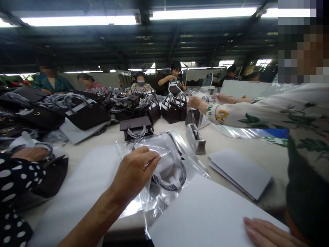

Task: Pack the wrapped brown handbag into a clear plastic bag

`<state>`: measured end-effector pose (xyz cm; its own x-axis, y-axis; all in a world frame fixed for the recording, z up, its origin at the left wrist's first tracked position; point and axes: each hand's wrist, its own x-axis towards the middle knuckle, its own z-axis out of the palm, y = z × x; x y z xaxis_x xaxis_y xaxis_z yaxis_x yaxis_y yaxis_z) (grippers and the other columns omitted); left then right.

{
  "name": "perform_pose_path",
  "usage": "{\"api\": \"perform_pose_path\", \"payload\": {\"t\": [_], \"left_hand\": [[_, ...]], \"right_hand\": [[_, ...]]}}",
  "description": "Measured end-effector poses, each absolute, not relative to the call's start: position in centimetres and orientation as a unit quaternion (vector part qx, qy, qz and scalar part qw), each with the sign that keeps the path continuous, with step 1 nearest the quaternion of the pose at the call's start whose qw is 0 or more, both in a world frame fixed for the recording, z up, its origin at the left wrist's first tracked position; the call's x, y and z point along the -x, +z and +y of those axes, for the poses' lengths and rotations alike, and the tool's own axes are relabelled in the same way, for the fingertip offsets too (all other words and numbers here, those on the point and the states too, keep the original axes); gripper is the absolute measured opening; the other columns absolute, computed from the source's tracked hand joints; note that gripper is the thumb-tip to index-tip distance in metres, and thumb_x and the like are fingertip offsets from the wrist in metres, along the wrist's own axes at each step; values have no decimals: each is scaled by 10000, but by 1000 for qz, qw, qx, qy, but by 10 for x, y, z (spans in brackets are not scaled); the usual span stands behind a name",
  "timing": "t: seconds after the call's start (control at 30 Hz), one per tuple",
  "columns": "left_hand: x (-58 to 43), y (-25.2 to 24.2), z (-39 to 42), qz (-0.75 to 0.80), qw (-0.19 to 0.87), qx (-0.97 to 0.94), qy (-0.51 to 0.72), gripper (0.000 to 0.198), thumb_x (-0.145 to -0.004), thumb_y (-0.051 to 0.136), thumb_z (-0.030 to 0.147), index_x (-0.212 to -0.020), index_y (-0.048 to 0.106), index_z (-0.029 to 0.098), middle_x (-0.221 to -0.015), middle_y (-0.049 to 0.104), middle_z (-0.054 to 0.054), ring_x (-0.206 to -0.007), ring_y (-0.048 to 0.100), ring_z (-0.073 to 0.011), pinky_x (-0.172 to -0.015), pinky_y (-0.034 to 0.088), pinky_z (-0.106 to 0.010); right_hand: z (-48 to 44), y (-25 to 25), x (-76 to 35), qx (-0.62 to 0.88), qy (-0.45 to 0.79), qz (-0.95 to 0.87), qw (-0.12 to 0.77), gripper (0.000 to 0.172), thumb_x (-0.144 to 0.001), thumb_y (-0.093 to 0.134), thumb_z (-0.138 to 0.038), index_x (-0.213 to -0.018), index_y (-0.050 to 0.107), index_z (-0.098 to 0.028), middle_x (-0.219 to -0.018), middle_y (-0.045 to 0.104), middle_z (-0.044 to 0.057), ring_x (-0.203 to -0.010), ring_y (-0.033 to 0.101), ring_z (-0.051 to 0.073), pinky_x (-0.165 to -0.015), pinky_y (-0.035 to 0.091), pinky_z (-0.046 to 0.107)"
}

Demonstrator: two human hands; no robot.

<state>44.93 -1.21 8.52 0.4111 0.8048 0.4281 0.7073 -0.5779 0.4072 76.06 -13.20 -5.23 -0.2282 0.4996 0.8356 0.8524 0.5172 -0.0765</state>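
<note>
My left hand [136,171] reaches forward with its fingers pinched on the edge of a clear plastic bag [159,161]. Inside the bag lies a handbag wrapped in white paper [167,154], its wrapped handle showing below. My right hand [267,231] lies flat with fingers stretched out on a large white sheet [205,212] at the near right edge of the table.
A tape dispenser [195,138] stands beyond the bag, a small dark handbag [137,128] behind it. A stack of white sheets [241,173] lies to the right. Several dark handbags crowd the far table. A floral sleeve [257,113] reaches in from the right; a polka-dot sleeve [12,178] at left.
</note>
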Motion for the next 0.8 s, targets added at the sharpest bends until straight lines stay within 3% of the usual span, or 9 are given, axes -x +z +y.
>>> {"api": "perform_pose_path", "payload": {"t": [0.07, 0.17, 0.47, 0.6, 0.73, 0.8], "left_hand": [[-448, 85, -17, 442, 67, -843, 299, 252, -898, 442, 294, -839, 660, 182, -741, 542, -2, -648, 515, -97, -604, 413, -212], [-441, 84, -22, 434, 48, -855, 281, 239, -900, 425, 244, -888, 655, 180, -747, 532, 3, -635, 515, -89, -592, 414, -205], [-424, 85, -22, 406, 55, -864, 293, 245, -844, 448, 139, -1015, 612, 200, -809, 550, 20, -646, 547, -54, -591, 428, -160], [-444, 85, -24, 373, 42, -874, 309, 244, -837, 431, 132, -983, 616, 198, -780, 563, 13, -655, 564, -72, -611, 445, -174], [-458, 81, -29, 384, 17, -879, 284, 204, -835, 408, 151, -867, 605, 194, -743, 560, -10, -641, 552, -110, -603, 464, -224], [-461, 74, -26, 386, -6, -884, 264, 190, -808, 416, 145, -807, 596, 205, -862, 592, -44, -780, 578, -163, -697, 495, -295]], "right_hand": [[-128, -46, -737, 374, -186, -810, 413, 275, -927, 447, -277, -1157, 594, -248, -1083, 657, 40, -1025, 605, 217, -845, 537, 348], [-104, -40, -715, 298, -161, -860, 382, 376, -932, 369, -106, -1285, 494, -132, -1176, 607, 124, -1172, 504, 267, -939, 481, 435], [-84, -69, -726, 340, -189, -840, 377, 422, -933, 332, -60, -1341, 419, -117, -1247, 552, 143, -1209, 464, 266, -981, 446, 438], [-45, -50, -680, 335, -201, -839, 378, 377, -911, 391, -73, -1277, 479, -77, -1220, 566, 166, -1224, 444, 282, -980, 446, 461], [27, -43, -635, 345, -169, -844, 375, 251, -881, 449, -81, -1078, 603, -61, -1088, 632, 175, -1117, 541, 280, -960, 464, 429], [55, -44, -626, 343, -160, -848, 371, 201, -881, 474, -119, -1004, 628, -83, -1036, 650, 155, -1056, 579, 261, -939, 480, 398]]}}
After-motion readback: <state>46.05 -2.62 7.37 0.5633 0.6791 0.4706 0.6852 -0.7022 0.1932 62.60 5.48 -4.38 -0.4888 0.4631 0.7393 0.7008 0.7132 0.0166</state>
